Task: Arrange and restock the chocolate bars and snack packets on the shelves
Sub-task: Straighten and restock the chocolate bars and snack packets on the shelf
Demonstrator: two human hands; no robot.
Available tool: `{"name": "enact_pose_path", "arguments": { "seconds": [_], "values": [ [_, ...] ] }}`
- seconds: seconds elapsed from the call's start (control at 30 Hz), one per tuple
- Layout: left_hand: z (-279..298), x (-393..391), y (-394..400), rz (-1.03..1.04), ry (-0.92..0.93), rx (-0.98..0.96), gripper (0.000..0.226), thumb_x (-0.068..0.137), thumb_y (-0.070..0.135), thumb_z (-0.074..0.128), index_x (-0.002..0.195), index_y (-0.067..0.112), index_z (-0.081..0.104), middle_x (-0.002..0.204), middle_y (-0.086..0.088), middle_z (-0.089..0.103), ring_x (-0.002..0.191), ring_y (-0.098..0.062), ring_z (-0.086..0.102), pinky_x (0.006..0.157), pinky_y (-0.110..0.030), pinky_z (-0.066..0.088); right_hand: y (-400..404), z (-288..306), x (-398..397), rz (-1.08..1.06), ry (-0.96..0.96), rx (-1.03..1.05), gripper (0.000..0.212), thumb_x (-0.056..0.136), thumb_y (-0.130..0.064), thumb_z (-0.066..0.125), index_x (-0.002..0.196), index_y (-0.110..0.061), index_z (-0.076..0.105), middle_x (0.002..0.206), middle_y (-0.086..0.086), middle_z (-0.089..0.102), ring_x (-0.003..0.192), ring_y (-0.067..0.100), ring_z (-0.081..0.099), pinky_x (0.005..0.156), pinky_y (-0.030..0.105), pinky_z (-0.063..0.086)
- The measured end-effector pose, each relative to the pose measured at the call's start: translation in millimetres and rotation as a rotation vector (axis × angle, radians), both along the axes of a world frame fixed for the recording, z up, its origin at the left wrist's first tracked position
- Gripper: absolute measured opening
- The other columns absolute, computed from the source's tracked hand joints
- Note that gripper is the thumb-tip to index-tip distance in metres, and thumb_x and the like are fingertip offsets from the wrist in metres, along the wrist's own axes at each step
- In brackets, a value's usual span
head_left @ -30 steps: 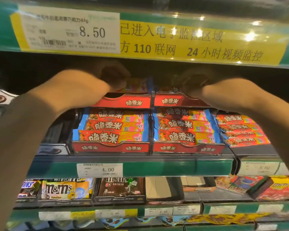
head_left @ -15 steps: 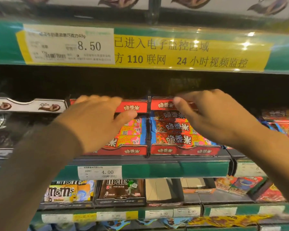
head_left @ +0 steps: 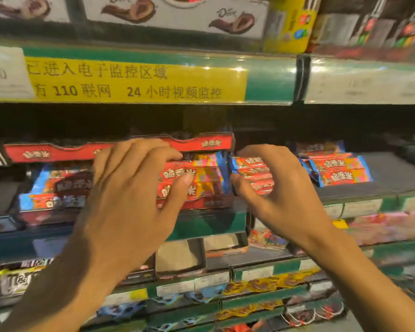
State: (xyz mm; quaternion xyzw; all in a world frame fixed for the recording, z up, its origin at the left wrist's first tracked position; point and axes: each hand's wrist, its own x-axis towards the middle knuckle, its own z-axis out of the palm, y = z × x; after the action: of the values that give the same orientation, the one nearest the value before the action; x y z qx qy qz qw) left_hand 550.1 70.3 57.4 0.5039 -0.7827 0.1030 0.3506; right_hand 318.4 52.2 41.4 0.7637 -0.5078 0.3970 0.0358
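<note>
Two red display boxes of red-and-yellow chocolate bars stand side by side on the middle shelf, the left box [head_left: 34,153] and the right box [head_left: 209,142]. My left hand [head_left: 130,188] is spread in front of the right box, fingers near its upper flap and thumb over its bars [head_left: 201,173]. My right hand [head_left: 280,192] curls thumb and fingers round a small stack of the same bars [head_left: 254,172] just right of that box. Further right, a loose pile of bars [head_left: 336,168] lies on the shelf.
A yellow notice strip [head_left: 134,82] runs along the shelf edge above, with white chocolate boxes [head_left: 177,10] over it. Below the green shelf edge [head_left: 213,224] stand M&M's packets [head_left: 17,276] and an open cardboard tray [head_left: 180,257]. Bare grey shelf [head_left: 388,171] lies right of the loose pile.
The view has swung right and up. Both hands have moved right; my left hand now covers the right box, and my right hand has closed round a stack of bars beside it.
</note>
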Motion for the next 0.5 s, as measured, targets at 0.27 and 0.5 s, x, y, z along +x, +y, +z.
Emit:
{"name": "enact_pose_path", "arguments": {
  "seconds": [0.27,0.5],
  "values": [
    [-18.4,-122.5,-28.0,-0.162,-0.082,0.128,0.038,0.090,0.045,0.042,0.104,0.018,0.064,0.100,0.000,0.063,0.097,-0.025,0.056,0.087,-0.041,0.041,-7.5,-19.3,-129.5,-0.201,0.089,0.196,0.042,0.087,-0.046,0.062,0.121,-0.022,0.059,0.119,-0.001,0.064,0.111,0.022,0.058,0.094,0.038,0.046],
    [-44.2,-198.6,-75.0,-0.086,-0.262,0.285,0.043,0.097,0.045,0.046,0.131,0.022,0.056,0.130,-0.003,0.057,0.124,-0.026,0.046,0.103,-0.036,0.027,-33.4,-29.3,-216.2,-0.271,0.194,0.289,0.036,0.090,-0.043,0.063,0.118,-0.020,0.061,0.117,0.003,0.066,0.110,0.030,0.060,0.087,0.042,0.050]
  ]
}}
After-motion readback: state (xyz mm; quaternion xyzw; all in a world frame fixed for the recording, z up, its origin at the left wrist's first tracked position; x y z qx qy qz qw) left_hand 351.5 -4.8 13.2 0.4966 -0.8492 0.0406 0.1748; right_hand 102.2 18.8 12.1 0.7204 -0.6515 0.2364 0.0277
